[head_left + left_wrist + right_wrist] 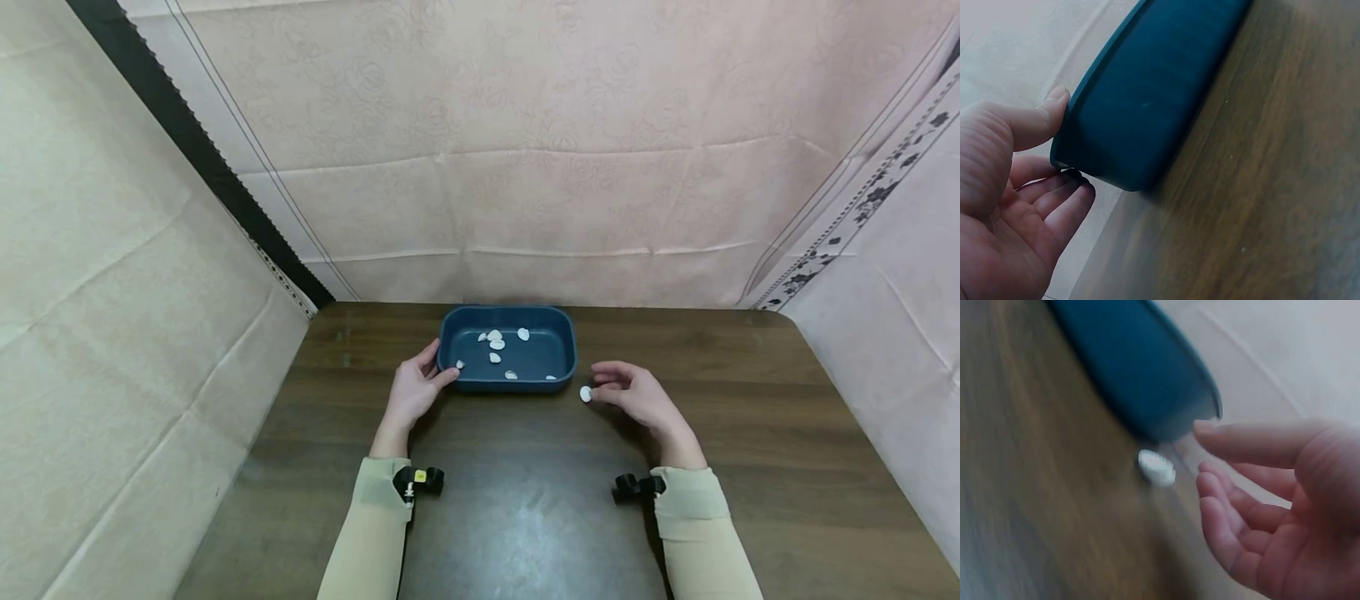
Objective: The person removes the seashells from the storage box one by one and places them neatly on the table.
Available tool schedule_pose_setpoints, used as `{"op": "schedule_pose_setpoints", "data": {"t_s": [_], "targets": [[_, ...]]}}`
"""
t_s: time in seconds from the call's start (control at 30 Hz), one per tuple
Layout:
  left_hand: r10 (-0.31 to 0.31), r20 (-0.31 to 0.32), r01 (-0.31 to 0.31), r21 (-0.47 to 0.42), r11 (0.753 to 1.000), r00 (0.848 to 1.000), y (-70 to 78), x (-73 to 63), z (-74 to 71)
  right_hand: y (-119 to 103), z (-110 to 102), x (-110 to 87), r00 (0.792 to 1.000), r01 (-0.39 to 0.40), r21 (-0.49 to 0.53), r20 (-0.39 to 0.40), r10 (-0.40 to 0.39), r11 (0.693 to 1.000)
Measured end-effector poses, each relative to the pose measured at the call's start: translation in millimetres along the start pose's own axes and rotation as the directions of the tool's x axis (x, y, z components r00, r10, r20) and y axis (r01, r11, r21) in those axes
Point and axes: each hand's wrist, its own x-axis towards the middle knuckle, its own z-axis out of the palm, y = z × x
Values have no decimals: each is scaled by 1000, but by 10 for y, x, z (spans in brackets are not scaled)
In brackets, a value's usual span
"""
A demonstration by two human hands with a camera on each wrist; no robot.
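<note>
A dark blue rectangular tray point(507, 385) rests near the table's far edge with several small white shell-like pieces scattered on its floor. At its near left corner my left hand point(415, 390) grips it, thumb point(1054, 112) at the rim and fingers curled by the end wall. To the right of the tray lies a single white shell-like piece point(1156, 468) on the wood. My right hand point(637, 396) hovers beside that piece, thumb and fingers parted with nothing between them in the right wrist view. In the head view its thumb tip overlaps the piece's edge.
The brown wooden table point(525, 500) reaches toward me, with a glossy patch in front. A pale patterned cloth point(525, 167) hangs behind its far edge, and more cloth hangs at both sides. Each wrist wears a small black camera mount point(637, 487).
</note>
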Motion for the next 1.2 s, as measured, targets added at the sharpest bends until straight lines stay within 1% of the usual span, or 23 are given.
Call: {"op": "schedule_pose_setpoints", "data": {"t_s": [0.13, 0.3, 0.4, 0.5, 0.57, 0.63, 0.77, 0.83, 1.0, 1.1, 1.2], "targets": [[-2, -4, 2, -2, 1000, 1000, -3, -1, 6, -117, 71, 20, 997, 61, 33, -39, -60, 998], [-15, -3, 15, 0, 1000, 1000, -9, 3, 18, -309, 209, 69, 988, 133, 100, -96, -123, 986], [-20, -2, 20, 1, 1000, 1000, -13, 3, 20, -467, 305, 137, 981, 170, 144, -115, -154, 975], [-23, -5, 23, 1, 1000, 1000, -16, 4, 16, -630, 409, 271, 977, 199, 159, -108, -184, 967], [-26, -6, 26, 1, 1000, 1000, -11, 0, 12, -753, 488, 376, 980, 190, 157, -83, -178, 969], [-27, -5, 27, 0, 1000, 1000, -6, -3, 7, -804, 577, 522, 985, 173, 134, -53, -167, 976], [-22, -9, 22, 4, 1000, 1000, 2, -7, 1, -825, 745, 825, 993, 119, 48, 5, -120, 992], [-16, -13, 16, 5, 1000, 1000, -1, -7, -2, -776, 812, 972, 995, 102, 7, 8, -102, 995], [-5, -12, 5, 0, 1000, 1000, 7, -19, -2, -741, 909, 1174, 998, 36, -59, -54, -40, 998], [2, -6, -2, -5, 1000, 1000, 10, -23, 0, -710, 937, 1245, 996, 8, -92, -87, -16, 996], [6, -10, -6, -4, 1000, 1000, 8, -17, -3, -684, 954, 1301, 995, -5, -128, -100, -8, 992]]}}
